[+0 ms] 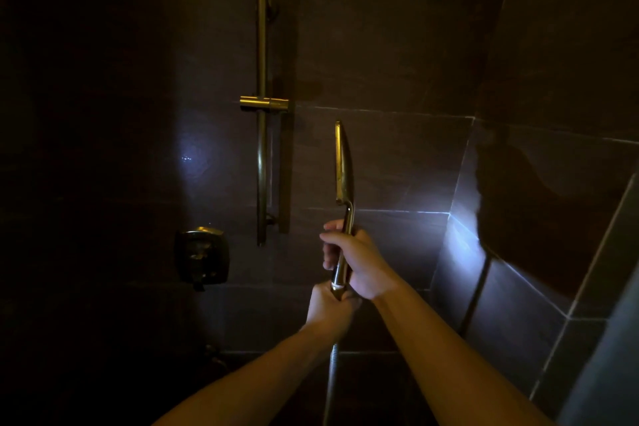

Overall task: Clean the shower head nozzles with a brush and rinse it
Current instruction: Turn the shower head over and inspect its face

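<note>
A brass hand-held shower head [343, 166] stands upright and edge-on in front of the dark tiled wall, so its nozzle face is hidden. My right hand [356, 261] is closed around its handle. Just below, my left hand [328, 309] grips the bottom end of the handle where the metal hose [332, 370] joins it. The hose hangs down between my forearms. No brush is in view.
A brass slide rail [261, 107] with an empty holder bracket [264, 103] is fixed to the wall left of the shower head. A square valve control [202, 257] sits lower left. A tiled side wall [539, 218] closes in on the right. The light is dim.
</note>
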### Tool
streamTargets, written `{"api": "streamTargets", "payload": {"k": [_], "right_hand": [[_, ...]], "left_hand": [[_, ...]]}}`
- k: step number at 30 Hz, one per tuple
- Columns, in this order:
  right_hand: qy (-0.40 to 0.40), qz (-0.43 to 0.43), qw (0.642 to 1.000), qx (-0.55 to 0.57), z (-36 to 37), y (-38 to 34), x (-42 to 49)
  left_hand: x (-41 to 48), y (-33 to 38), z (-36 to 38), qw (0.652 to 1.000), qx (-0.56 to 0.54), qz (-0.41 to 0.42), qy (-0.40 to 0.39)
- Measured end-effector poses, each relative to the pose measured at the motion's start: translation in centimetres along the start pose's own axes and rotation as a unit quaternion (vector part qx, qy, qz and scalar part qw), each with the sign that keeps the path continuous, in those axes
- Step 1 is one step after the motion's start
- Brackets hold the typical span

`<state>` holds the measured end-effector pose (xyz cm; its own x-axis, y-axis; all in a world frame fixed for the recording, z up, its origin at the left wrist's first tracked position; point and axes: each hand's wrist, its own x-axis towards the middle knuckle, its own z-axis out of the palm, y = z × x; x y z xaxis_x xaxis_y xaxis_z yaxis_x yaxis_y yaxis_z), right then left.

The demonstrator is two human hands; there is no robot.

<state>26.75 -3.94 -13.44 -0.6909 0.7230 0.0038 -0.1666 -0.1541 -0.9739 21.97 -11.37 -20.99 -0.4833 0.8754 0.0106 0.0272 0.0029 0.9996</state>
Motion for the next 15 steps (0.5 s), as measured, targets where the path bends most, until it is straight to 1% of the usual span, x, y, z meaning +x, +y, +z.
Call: {"api": "streamTargets", "payload": {"k": [3, 6, 8, 11, 15], "right_hand": [[0.07, -0.04, 0.996, -0.048, 0.7, 0.1, -0.1], [0.152, -0.106, 0.977, -0.104, 1.5, 0.1, -0.3], [0.172, -0.136, 0.968, -0.119, 1.9, 0.0, -0.4], [0.154, -0.154, 0.969, -0.113, 1.9, -0.6, -0.5], [0.052, -0.141, 0.986, -0.066, 1.7, -1.8, -0.4]], "left_hand": [[0.4, 0.2, -0.4, 0.999, -0.009, 0.0, 0.043], [0.7, 0.6, -0.3, 0.997, -0.019, 0.005, 0.078], [0.8, 1.0, -0.3, 0.996, -0.019, 0.009, 0.084], [1.0, 1.6, -0.7, 0.996, -0.015, 0.004, 0.086], [1.4, 2.3, -1.5, 0.997, -0.018, 0.024, 0.077]]}}
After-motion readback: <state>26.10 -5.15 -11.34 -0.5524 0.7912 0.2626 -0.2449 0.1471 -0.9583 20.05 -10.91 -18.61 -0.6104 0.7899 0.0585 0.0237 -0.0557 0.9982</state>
